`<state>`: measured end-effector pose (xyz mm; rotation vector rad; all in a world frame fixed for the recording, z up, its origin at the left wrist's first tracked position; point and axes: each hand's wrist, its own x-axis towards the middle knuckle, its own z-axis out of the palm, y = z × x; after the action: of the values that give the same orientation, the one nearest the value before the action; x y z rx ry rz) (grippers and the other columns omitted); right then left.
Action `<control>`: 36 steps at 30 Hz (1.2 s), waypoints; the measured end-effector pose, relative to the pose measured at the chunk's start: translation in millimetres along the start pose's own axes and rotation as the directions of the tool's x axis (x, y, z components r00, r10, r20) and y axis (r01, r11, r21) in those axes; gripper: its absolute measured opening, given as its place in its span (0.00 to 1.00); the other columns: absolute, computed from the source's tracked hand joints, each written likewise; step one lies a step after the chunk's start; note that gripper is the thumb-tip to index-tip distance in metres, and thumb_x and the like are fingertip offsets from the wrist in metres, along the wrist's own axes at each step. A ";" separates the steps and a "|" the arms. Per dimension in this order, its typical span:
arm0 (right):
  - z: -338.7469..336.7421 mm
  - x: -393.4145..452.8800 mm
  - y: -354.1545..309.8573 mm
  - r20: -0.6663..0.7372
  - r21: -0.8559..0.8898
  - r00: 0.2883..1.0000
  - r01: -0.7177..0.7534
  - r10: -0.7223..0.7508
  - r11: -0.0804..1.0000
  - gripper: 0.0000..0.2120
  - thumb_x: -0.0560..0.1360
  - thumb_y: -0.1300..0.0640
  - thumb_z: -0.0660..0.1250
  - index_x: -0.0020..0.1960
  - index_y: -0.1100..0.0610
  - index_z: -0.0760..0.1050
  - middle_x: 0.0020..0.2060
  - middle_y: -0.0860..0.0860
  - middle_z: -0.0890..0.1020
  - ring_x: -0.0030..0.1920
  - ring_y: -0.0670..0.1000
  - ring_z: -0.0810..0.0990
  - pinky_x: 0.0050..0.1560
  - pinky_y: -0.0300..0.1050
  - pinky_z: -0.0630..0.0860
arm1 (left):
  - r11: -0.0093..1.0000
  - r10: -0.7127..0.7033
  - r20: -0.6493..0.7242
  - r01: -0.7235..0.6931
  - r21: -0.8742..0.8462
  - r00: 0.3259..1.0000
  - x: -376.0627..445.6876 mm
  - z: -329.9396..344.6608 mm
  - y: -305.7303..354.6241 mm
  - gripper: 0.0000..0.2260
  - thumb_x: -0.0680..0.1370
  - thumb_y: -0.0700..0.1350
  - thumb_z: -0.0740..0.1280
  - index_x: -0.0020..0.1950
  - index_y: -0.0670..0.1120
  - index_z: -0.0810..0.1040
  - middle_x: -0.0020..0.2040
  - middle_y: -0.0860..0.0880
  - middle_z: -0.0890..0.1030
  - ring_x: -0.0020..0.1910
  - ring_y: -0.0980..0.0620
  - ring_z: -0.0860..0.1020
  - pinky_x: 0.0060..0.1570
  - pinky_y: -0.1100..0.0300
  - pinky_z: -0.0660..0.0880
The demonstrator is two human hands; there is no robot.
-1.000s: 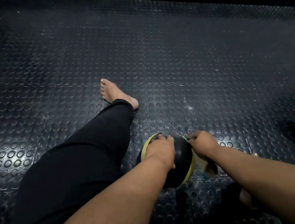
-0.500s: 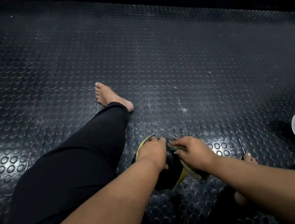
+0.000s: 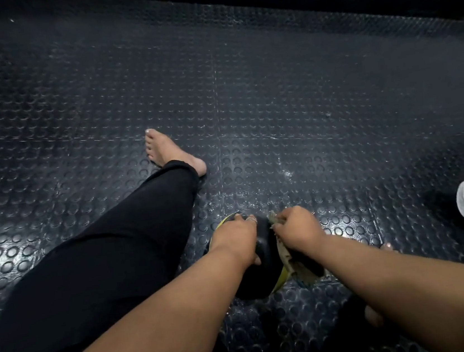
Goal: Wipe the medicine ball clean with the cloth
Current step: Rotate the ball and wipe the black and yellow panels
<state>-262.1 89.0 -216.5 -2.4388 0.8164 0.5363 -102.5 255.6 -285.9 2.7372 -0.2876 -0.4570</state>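
Head view: medicine ball (image 3: 261, 271) rested on floor (image 3: 304, 108).
Left hand (image 3: 237, 238): fingers grasped ball.
Right hand (image 3: 297, 230): fingers clenched cloth (image 3: 286, 258) against ball.

Bare arms, black trousers (image 3: 104, 264), ring (image 3: 251, 219), bare foot (image 3: 168, 151).
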 end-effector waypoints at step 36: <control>1.9 -19.3 15.3 -0.052 0.008 0.998 -0.037 0.037 0.999 0.07 0.70 0.56 0.66 0.47 0.56 0.79 0.42 0.53 0.82 0.47 0.54 0.79 0.45 0.40 0.73 | 0.969 0.168 0.528 -0.238 0.068 0.833 -106.0 6.6 61.9 0.34 0.66 0.47 0.80 0.68 0.49 0.71 0.62 0.47 0.79 0.62 0.46 0.77 0.61 0.53 0.74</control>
<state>-286.6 88.0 -213.4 -2.4443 0.8850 0.4840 -211.8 223.5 -239.6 2.6104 -0.7629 -1.1534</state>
